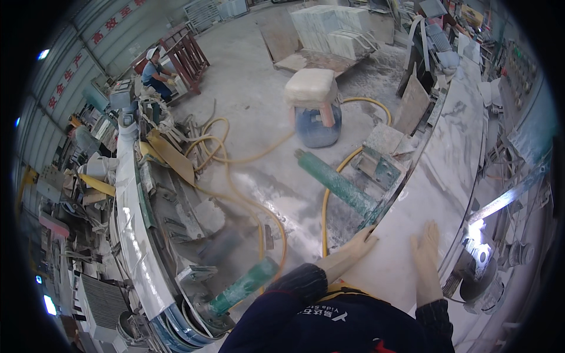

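A long white marble slab (435,156) with grey veins runs away from my body on the right, along a machine bed. My right hand (426,250), in a pale cream glove, lies flat on its near part with the fingers stretched forward. At the slab's left edge rests my left hand (355,246), gloved the same way, its fingers extended along the edge. Neither hand has anything loose in it. A green cylinder (338,182) juts from the bed just beyond my left hand.
Yellow hoses (226,165) loop over the dusty floor. A wrapped stool (312,88) stands by a blue jug (318,129). Left are a second pale strip (135,229) and another green cylinder (244,285). Marble blocks (329,29) sit at the back; a person (156,76) crouches by a red rack (185,59).
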The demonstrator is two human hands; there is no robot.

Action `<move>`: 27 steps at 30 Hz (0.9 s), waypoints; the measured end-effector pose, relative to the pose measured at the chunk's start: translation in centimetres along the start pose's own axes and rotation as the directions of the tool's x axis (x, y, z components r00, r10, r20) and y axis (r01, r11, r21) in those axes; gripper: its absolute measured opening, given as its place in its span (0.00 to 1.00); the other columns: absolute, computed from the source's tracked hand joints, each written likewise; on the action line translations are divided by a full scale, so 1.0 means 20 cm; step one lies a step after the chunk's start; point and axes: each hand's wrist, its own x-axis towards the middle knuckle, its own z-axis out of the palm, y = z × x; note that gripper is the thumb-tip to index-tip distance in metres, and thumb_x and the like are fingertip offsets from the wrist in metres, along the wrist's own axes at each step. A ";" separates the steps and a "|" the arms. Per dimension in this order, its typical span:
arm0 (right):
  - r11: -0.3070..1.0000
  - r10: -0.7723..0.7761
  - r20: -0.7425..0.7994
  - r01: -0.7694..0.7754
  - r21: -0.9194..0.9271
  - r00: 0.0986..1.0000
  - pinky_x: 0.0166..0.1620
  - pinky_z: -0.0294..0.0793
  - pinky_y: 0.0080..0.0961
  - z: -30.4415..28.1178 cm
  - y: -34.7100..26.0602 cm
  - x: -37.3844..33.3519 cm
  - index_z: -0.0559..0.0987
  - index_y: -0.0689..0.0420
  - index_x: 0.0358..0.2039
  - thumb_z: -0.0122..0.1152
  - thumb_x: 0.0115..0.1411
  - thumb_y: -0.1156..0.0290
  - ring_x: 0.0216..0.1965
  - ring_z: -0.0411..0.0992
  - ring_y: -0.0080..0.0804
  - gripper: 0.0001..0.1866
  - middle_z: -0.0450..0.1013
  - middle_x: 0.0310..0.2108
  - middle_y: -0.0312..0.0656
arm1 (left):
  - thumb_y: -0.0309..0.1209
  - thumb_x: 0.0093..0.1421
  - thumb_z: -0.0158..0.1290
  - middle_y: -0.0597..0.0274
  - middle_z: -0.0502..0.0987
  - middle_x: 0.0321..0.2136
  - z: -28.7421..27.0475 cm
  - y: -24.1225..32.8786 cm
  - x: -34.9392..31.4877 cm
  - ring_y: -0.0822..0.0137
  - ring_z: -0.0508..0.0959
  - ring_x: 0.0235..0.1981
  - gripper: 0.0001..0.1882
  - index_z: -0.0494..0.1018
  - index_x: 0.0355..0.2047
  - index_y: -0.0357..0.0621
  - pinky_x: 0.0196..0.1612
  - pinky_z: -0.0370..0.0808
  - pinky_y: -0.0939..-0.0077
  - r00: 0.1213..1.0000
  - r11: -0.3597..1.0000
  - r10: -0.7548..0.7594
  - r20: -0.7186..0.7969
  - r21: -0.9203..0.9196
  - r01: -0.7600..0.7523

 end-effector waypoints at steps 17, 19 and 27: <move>0.996 0.009 0.023 -0.007 -0.094 1.000 0.76 0.37 0.46 0.17 0.00 0.15 0.56 0.67 0.71 0.50 0.67 0.50 0.75 0.44 0.54 0.41 0.50 0.73 0.60 | 0.49 0.71 0.49 0.58 0.79 0.50 -0.06 -0.41 -0.28 0.65 0.77 0.50 0.28 0.72 0.60 0.39 0.51 0.74 0.69 0.926 0.908 -0.355 0.130 -0.185 0.375; 0.996 -0.001 0.021 0.003 -0.092 1.000 0.76 0.36 0.46 0.17 0.00 0.15 0.56 0.67 0.71 0.50 0.67 0.50 0.75 0.43 0.54 0.41 0.50 0.73 0.60 | 0.42 0.72 0.50 0.59 0.78 0.52 -0.07 -0.37 -0.29 0.66 0.74 0.53 0.24 0.72 0.59 0.37 0.56 0.71 0.72 0.872 0.833 -0.467 0.147 -0.257 0.490; 0.998 0.017 0.024 -0.016 -0.060 1.000 0.76 0.35 0.45 0.16 0.01 0.18 0.56 0.67 0.71 0.49 0.67 0.50 0.75 0.42 0.53 0.41 0.48 0.74 0.59 | 0.45 0.72 0.49 0.55 0.77 0.51 -0.09 -0.18 -0.34 0.66 0.76 0.50 0.29 0.70 0.60 0.32 0.46 0.75 0.70 0.951 0.904 -0.280 0.132 -0.297 0.308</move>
